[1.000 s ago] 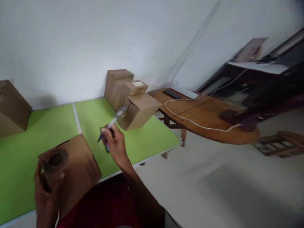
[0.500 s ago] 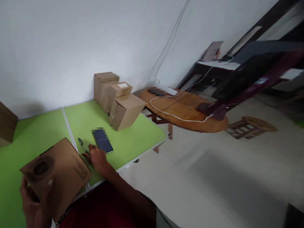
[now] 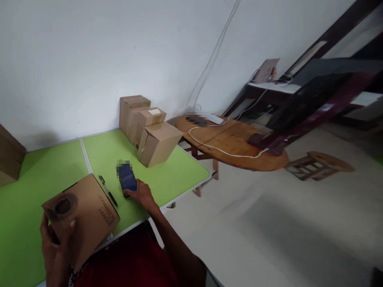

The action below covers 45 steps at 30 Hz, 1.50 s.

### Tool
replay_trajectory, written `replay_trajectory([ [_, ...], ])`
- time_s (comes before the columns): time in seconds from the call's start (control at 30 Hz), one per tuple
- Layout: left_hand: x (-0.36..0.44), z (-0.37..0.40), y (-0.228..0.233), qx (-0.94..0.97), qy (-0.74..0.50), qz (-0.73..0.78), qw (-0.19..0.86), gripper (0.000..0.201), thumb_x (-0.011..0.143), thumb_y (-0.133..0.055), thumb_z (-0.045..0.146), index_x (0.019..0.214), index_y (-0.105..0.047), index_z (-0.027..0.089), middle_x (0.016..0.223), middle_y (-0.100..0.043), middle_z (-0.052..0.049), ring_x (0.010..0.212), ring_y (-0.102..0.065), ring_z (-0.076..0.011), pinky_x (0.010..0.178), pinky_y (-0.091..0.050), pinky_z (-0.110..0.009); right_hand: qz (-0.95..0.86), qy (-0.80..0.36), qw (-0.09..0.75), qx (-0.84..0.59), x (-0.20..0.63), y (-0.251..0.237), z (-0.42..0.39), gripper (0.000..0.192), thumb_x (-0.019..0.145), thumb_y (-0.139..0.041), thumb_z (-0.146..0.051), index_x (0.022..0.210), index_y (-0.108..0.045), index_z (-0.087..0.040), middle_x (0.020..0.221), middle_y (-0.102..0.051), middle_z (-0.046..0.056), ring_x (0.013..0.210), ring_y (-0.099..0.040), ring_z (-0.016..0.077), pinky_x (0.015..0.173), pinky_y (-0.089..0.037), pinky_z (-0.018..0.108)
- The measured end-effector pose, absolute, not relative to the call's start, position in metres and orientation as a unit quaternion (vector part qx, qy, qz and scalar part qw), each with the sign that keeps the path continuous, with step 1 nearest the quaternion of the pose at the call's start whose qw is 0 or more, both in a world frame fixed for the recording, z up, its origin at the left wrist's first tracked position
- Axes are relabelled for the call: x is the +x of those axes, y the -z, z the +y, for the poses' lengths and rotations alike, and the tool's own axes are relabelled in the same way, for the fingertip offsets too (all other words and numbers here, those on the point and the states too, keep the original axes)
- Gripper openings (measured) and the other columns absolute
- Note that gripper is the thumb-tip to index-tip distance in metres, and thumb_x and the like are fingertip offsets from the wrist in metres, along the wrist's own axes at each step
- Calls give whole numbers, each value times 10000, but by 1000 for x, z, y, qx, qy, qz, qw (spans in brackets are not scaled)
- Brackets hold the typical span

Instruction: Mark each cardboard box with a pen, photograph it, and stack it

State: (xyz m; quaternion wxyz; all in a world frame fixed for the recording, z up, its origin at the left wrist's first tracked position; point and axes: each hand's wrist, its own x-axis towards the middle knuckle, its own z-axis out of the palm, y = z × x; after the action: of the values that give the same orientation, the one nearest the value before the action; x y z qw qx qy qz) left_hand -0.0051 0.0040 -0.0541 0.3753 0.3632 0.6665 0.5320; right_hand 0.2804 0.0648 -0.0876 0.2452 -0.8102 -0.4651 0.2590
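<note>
My left hand (image 3: pixel 58 243) grips the near left corner of a brown cardboard box (image 3: pixel 89 215), its thumb on the top face. That face has a dark round hole and printed text along its right side. My right hand (image 3: pixel 141 194) is closed round the near end of a smartphone (image 3: pixel 128 178), thumb on one edge and fingers on the other. The phone's dark screen faces up. Between the box and the phone, a pen (image 3: pixel 108 191) lies on the green table (image 3: pixel 167 181).
Several cardboard boxes (image 3: pixel 160 143) stand together at the table's back right. Another carton (image 3: pixel 10 155) is at the far left. Beyond the table's right end are a round wooden table (image 3: pixel 230 139) with a white cable and a monitor, and a wooden stool (image 3: pixel 326 161).
My right hand has moved right from beside the pen to the phone and taken hold of it. The pen lies free. My left hand stays on the box.
</note>
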Motion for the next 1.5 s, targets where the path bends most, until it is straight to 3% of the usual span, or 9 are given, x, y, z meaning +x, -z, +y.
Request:
replay_trajectory([
  [0.1, -13, 6, 63, 359, -537, 666, 373, 1323, 597, -1012, 625, 1747, -430, 328, 1536, -673, -165, 1460, -620, -491, 1244, -448, -716, -436, -361, 350, -747, 288, 88, 45, 455, 858, -850, -496, 1148, -737, -164, 1057, -854, 143, 1027, -835, 337, 870, -653, 414],
  [0.2, -16, 6, 66, 360, -525, 678, 367, 1311, 605, -998, 662, 1743, -436, 332, 1567, -652, -162, 1471, -608, -490, 1248, -444, -714, -401, -452, 442, -663, 290, 81, 15, 670, 868, -770, -745, 1201, -689, -170, 1057, -844, 114, 880, -849, 299, 770, -689, 420],
  [0.33, -1, 4, 55, 375, -530, 667, 365, 1249, 680, -977, 638, 1756, -423, 329, 1620, -624, -166, 1484, -611, -470, 1256, -459, -682, -297, -628, 571, -438, 273, 62, -19, 728, 782, -926, -734, 1201, -661, -201, 1096, -846, 118, 856, -864, 289, 743, -716, 419],
  [0.57, 28, -12, 47, 429, -532, 633, 365, 1180, 798, -909, 662, 1789, -363, 326, 1648, -611, -170, 1373, -703, -387, 1037, -648, -468, -281, -763, 529, -242, 205, 32, -34, 629, 809, -990, -562, 1235, -690, -208, 1028, -866, 94, 820, -867, 272, 660, -720, 361],
  [0.77, 24, -22, 62, 453, -568, 560, 397, 1388, 669, -869, 883, 1792, -345, 260, 1401, -713, -177, 920, -766, -284, 678, -644, -355, -292, -784, 485, -256, 176, 25, -41, 495, 853, -941, -444, 1227, -731, -198, 905, -844, 43, 757, -853, 260, 678, -723, 378],
  [1.0, 9, -15, 46, 383, -532, 669, 350, 1176, 764, -927, 646, 1767, -412, 313, 1578, -662, -175, 1329, -722, -400, 975, -664, -462, -287, -729, 546, -295, 192, 43, -26, 628, 834, -904, -691, 1193, -695, -220, 834, -797, 23, 716, -810, 254, 637, -682, 368],
  [1.17, -1, -13, 46, 353, -536, 675, 365, 1243, 732, -959, 635, 1781, -377, 312, 1668, -601, -181, 1527, -583, -465, 1271, -455, -665, -363, -504, 600, -504, 238, 67, 20, 602, 935, -682, -813, 1031, -640, -221, 758, -674, -6, 607, -666, 194, 543, -573, 309],
  [1.33, -5, -12, 52, 357, -545, 661, 372, 1261, 698, -977, 600, 1777, -384, 327, 1673, -586, -158, 1547, -559, -460, 1296, -428, -655, -400, -359, 557, -633, 272, 108, 63, 592, 875, -638, -837, 780, -516, -265, 657, -527, -48, 591, -527, 163, 532, -471, 280],
  [1.5, -11, -8, 60, 352, -526, 682, 366, 1236, 678, -958, 670, 1750, -430, 354, 1646, -606, -139, 1515, -581, -477, 1263, -457, -696, -434, -285, 476, -710, 281, 136, 73, 454, 974, -616, -671, 794, -561, -259, 716, -636, 6, 679, -600, 210, 673, -496, 319],
])
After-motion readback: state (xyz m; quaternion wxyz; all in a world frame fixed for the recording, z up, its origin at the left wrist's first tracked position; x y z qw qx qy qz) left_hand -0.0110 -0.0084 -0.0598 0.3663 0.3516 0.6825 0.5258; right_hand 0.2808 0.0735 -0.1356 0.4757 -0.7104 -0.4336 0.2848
